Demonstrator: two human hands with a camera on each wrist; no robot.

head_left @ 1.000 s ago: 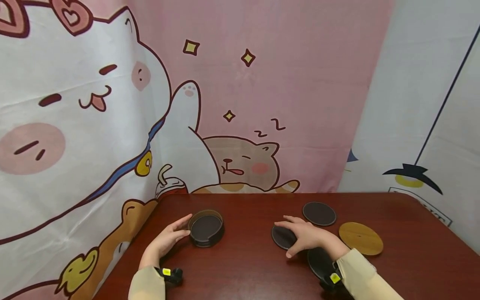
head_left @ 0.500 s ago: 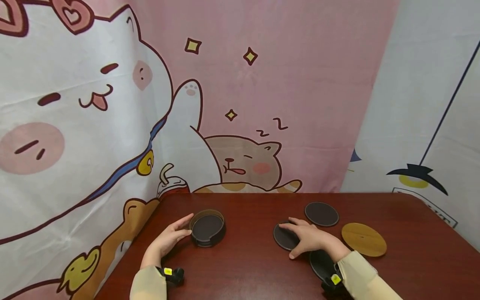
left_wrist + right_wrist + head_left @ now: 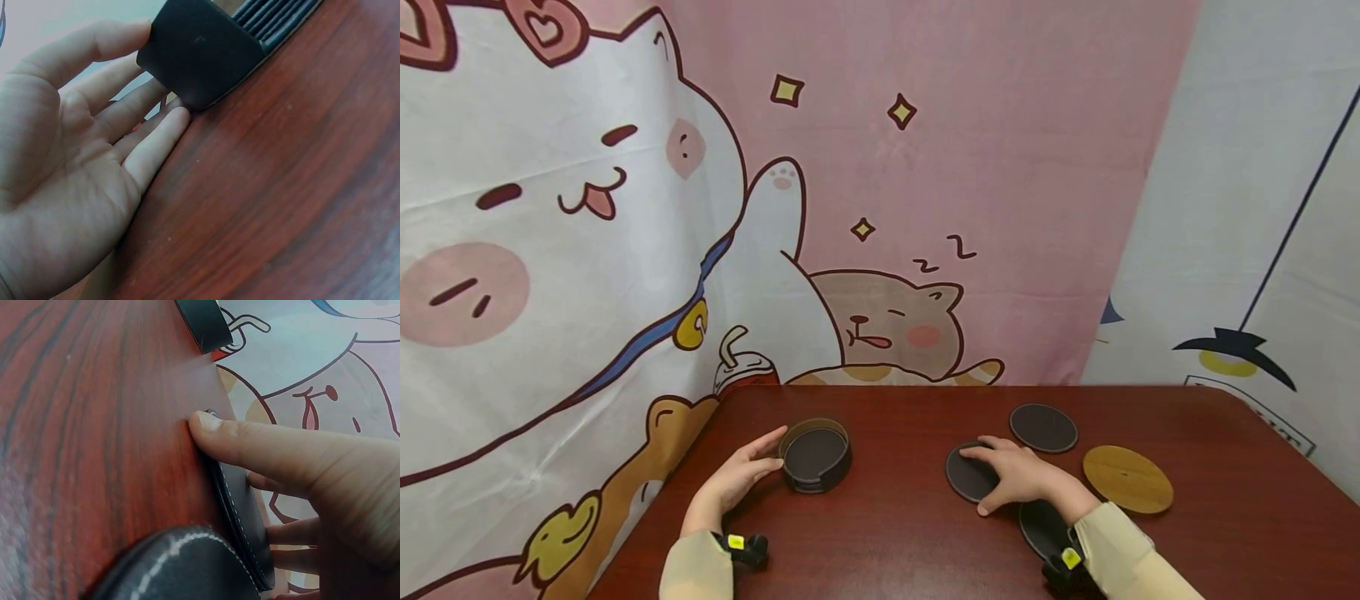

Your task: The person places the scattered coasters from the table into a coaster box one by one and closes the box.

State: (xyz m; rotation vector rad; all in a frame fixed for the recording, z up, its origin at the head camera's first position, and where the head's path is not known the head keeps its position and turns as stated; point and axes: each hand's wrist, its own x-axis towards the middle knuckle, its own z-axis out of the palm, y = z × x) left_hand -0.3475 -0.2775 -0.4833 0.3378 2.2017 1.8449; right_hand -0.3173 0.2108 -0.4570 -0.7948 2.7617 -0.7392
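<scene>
Stitch-edged dark round coasters lie on the brown table. In the head view, my right hand (image 3: pixel 1018 475) pinches one dark coaster (image 3: pixel 966 477) between thumb and fingers. The right wrist view has the thumb (image 3: pixel 231 440) at one edge of this coaster (image 3: pixel 240 506), the fingers on its other side, partly hidden. My left hand (image 3: pixel 737 477) rests against the left side of a round black coaster holder (image 3: pixel 831 482), its fingers nearly straight. Dark coasters (image 3: pixel 815 455) are stacked inside. In the left wrist view, thumb and fingertips touch the holder's wall (image 3: pixel 197 53).
Another dark coaster (image 3: pixel 1043 427) lies farther back, beside a yellow-brown disc (image 3: pixel 1127 479). A further dark coaster (image 3: pixel 1039 527) sits partly under my right wrist. A cartoon-printed cloth (image 3: pixel 1000 183) hangs behind the table (image 3: pixel 895 533).
The fingers of my right hand have drawn in slightly toward the thumb over the coaster. My left hand stays at the holder. The head view has shifted a little.
</scene>
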